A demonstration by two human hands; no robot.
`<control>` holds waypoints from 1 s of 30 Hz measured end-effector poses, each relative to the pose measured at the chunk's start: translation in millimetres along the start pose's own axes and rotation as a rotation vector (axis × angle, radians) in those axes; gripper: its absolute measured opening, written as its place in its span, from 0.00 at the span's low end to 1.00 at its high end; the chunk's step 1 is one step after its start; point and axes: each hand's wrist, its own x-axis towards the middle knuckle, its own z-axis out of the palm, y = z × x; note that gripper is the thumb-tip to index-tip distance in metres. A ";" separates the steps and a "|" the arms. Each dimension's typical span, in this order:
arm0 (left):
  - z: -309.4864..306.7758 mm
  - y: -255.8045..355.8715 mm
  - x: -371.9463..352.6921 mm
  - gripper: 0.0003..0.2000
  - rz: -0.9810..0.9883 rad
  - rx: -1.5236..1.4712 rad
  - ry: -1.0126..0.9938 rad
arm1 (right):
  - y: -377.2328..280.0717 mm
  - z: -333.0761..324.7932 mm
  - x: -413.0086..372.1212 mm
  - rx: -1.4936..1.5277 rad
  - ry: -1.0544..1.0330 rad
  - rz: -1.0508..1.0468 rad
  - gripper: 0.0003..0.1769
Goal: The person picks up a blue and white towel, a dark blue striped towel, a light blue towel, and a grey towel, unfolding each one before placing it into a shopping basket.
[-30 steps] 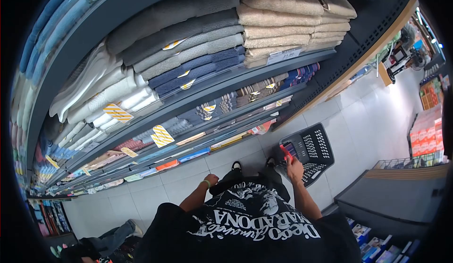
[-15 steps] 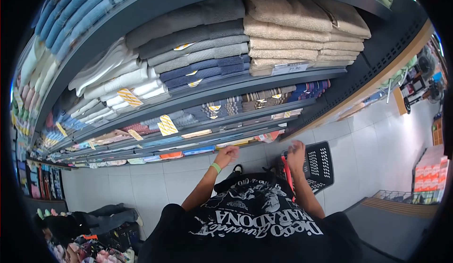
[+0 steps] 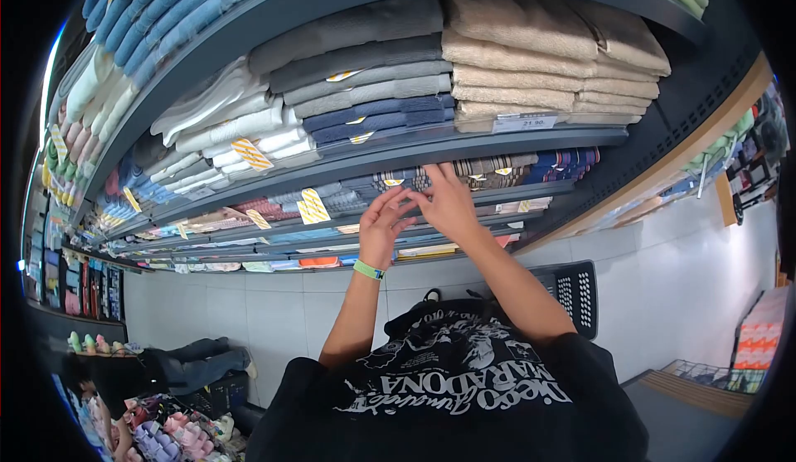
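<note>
My left hand [image 3: 381, 223], a green wristband [image 3: 368, 270] at its wrist, is raised before the shelves with its fingers apart and nothing in it. Close beside it, my right hand [image 3: 450, 205] reaches up with fingers stretched out. Its fingertips overlap the row of folded striped towels [image 3: 489, 169] under the dark shelf edge, and its thumb is right by the left fingers. Above both hands lie stacks of folded beige towels [image 3: 518, 52], navy towels [image 3: 377, 119], grey towels [image 3: 352, 27] and white towels [image 3: 236, 135].
A price label [image 3: 525, 123] sits on the shelf edge, and a yellow-striped tag [image 3: 313, 206] hangs lower left. A black shopping basket [image 3: 572, 292] stands on the tiled floor at my right. At lower left a person [image 3: 186, 367] bends near colourful goods. Orange boxes [image 3: 759, 344] are far right.
Both hands have risen from near my body toward the shelves and come together. My right hand has left the basket's side and now overlaps the striped towels. The view has shifted slightly.
</note>
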 end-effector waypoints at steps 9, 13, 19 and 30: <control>-7.7 -9.4 1.8 0.18 -0.037 -0.029 -0.011 | 19.3 22.5 21.4 -0.264 0.021 -0.082 0.15; -4.9 -11.0 3.4 0.19 -0.065 -0.089 -0.063 | 21.3 21.9 26.7 -0.250 0.071 -0.097 0.10; -7.6 -11.6 11.5 0.25 -0.213 -0.555 -0.135 | 26.2 28.5 22.6 -0.184 0.196 -0.219 0.10; -2.8 -3.8 14.0 0.26 -0.191 -0.616 -0.156 | 30.2 30.1 32.6 -0.367 0.051 -0.119 0.10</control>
